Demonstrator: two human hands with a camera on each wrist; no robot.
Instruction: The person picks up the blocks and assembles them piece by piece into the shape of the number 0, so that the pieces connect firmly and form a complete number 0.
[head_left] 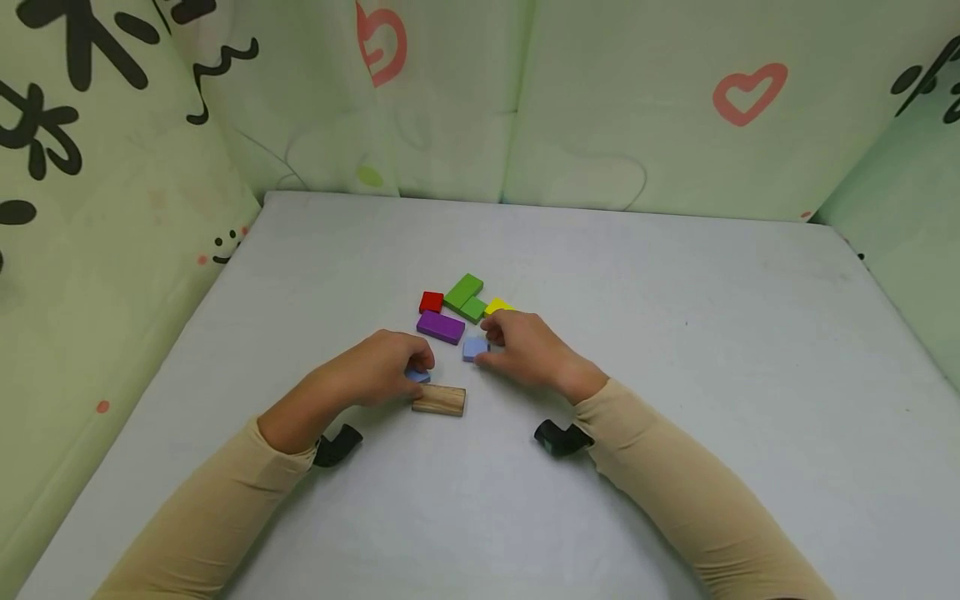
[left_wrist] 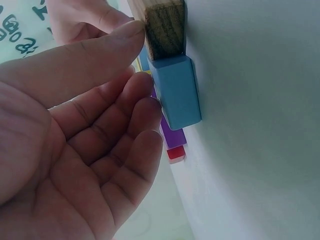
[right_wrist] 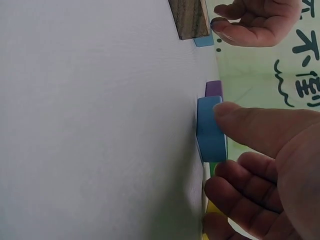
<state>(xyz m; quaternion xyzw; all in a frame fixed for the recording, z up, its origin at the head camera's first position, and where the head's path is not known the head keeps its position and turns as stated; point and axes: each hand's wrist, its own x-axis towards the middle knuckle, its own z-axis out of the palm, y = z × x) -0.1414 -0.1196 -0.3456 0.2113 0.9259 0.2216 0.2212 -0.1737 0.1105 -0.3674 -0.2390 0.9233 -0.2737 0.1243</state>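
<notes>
My left hand (head_left: 382,367) is low over a light blue block (head_left: 417,377), which lies against the far side of a wooden block (head_left: 439,400). In the left wrist view its thumb tip is right at the wooden block (left_wrist: 165,30), with loosely bent fingertips beside the blue block (left_wrist: 177,95). My right hand (head_left: 528,348) is at a second light blue block (head_left: 474,348). In the right wrist view the thumb rests on that block (right_wrist: 211,130), while the other fingers lie loosely bent beyond its end, near a yellow block (head_left: 498,307).
Just beyond the hands lie a purple block (head_left: 441,327), a red block (head_left: 431,302) and green pieces (head_left: 465,296) on the white table (head_left: 675,333). Patterned curtains (head_left: 585,100) stand behind and at both sides. Dark wrist devices (head_left: 561,438) hang below both wrists.
</notes>
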